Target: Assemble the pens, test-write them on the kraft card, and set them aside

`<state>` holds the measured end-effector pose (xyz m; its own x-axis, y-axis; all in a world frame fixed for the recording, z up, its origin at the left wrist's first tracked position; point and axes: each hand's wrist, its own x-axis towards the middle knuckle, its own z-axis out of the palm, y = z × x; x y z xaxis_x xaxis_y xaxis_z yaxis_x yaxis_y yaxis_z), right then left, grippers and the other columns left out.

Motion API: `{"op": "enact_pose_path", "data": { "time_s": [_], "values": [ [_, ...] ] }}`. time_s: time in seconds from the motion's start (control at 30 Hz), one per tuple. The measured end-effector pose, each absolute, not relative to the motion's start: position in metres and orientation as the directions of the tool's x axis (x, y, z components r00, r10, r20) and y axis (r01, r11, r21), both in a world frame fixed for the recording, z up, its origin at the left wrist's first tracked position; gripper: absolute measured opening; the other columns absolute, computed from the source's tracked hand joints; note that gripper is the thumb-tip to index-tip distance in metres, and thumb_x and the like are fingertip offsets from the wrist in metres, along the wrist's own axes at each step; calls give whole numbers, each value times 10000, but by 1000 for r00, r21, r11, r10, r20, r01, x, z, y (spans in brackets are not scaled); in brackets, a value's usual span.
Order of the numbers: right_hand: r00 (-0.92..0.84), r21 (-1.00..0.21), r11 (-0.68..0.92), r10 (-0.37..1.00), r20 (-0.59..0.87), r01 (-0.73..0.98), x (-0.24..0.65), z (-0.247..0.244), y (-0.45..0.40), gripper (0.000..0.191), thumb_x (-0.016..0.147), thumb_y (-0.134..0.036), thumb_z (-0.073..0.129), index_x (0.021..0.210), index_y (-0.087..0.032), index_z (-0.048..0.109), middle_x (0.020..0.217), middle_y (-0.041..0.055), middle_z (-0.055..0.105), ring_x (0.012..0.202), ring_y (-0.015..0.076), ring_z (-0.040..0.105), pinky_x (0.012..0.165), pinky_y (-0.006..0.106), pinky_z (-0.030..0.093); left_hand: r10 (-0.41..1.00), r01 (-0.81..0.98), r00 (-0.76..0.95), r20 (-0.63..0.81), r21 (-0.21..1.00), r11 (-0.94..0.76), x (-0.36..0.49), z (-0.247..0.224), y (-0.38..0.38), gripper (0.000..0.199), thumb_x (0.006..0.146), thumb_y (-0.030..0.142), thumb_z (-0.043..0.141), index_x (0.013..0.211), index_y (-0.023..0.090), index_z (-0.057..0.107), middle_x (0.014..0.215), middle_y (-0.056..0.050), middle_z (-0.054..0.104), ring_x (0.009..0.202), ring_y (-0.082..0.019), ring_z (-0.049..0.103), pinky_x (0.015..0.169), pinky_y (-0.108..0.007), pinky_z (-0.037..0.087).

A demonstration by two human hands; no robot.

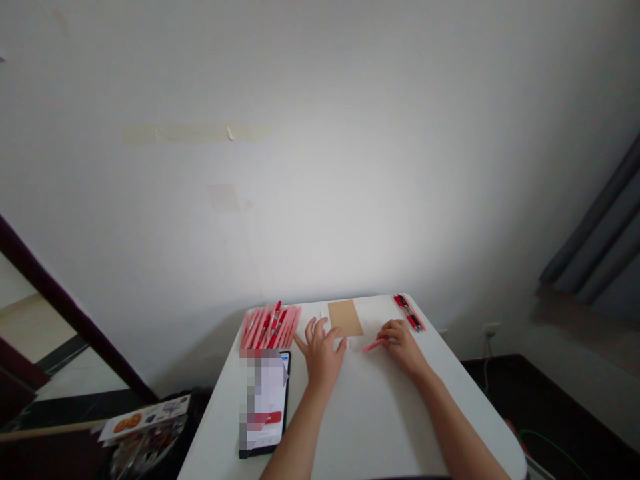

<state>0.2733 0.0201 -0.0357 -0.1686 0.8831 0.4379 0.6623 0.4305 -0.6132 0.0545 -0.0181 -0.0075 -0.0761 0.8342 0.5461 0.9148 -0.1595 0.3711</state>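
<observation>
My right hand [400, 343] is closed round a slim pink stick [373, 346], whose end sticks out to the left; its exact kind cannot be made out. My left hand [321, 350] hovers low over the white table, fingers spread and curved. Something small and white shows by its fingertips, too small to name. Between the hands and a little behind them lies a flat brown card [346, 317]. To the left of my left hand is a pile of pink and red pens [270, 328]. Several red and black pens [410, 313] lie beyond my right hand.
A smartphone [273, 407] with a lit, partly blurred screen lies left of my left forearm on the white table [370, 427]. The wall [340, 167] rises behind the table. A full bin bag [150, 447] stands at the lower left; a socket [492, 329] is on the right.
</observation>
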Motion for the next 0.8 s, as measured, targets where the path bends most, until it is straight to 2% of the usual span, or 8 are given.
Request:
{"op": "enact_pose_path", "data": {
  "time_s": [0.13,0.33,0.57,0.8],
  "values": [
    [-253,-595,475,871,420,648,268,-33,16,204,808,-243,550,752,-245,747,887,64,669,965,226,525,876,367,417,842,924,-87,533,359,-131,52,-8,-17,254,777,326,639,1026,335,688,1319,-42,565,1318,-316,363,1086,-701,65],
    [-254,-519,474,862,439,711,263,-33,14,178,827,-312,585,849,-285,759,936,61,669,962,222,539,862,363,430,852,920,-106,513,376,-112,54,-12,-16,253,793,343,616,1034,333,691,1329,-45,558,1323,-314,352,1093,-692,49],
    [-248,-522,475,860,445,709,263,-39,16,229,816,-225,577,969,-279,738,979,72,649,988,230,535,879,370,431,851,914,-121,512,391,-105,54,-12,-15,249,795,355,605,1023,329,702,1302,-46,579,1306,-315,372,1095,-672,104],
    [-243,-522,473,860,449,710,261,-42,17,262,847,-180,511,860,-294,748,1019,73,621,1028,241,512,906,400,426,846,918,-117,520,382,-108,53,-16,-12,261,793,320,604,1037,319,697,1282,-50,591,1295,-310,387,1095,-666,142]
  ]
}}
